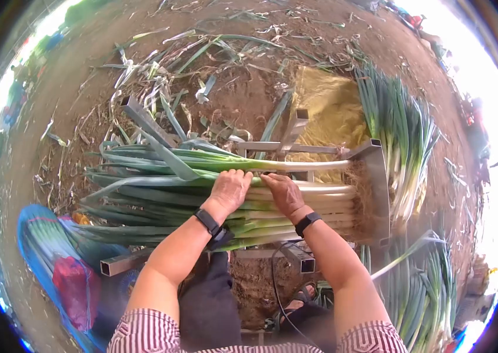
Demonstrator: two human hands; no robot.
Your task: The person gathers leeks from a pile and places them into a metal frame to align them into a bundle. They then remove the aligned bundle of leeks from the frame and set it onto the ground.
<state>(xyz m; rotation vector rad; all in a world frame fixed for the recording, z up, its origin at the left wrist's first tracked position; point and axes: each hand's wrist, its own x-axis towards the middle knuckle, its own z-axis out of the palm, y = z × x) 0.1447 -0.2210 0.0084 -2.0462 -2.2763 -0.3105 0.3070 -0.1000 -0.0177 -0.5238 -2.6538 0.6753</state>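
Observation:
A row of long green onions (160, 197) lies across a metal frame, leaves to the left and white stalks to the right. Their roots (358, 200) are against an upright metal end plate (375, 188). My left hand (231, 191) is closed over stalks near the middle of the row, its fingers curled over them. Close beside it, my right hand (283, 193) also has bent fingers around stalks where green turns to white. The fingertips are partly hidden. One onion (302, 165) lies along the far side, beyond both hands.
Square metal posts (296, 126) rise at the frame's corners. Onion piles lie at the right, one (396, 129) beside a yellow sheet (325, 112). Leaf scraps (196, 53) litter the soil ahead. A blue mesh bag (43, 235) and a red bundle (75, 291) are at the lower left.

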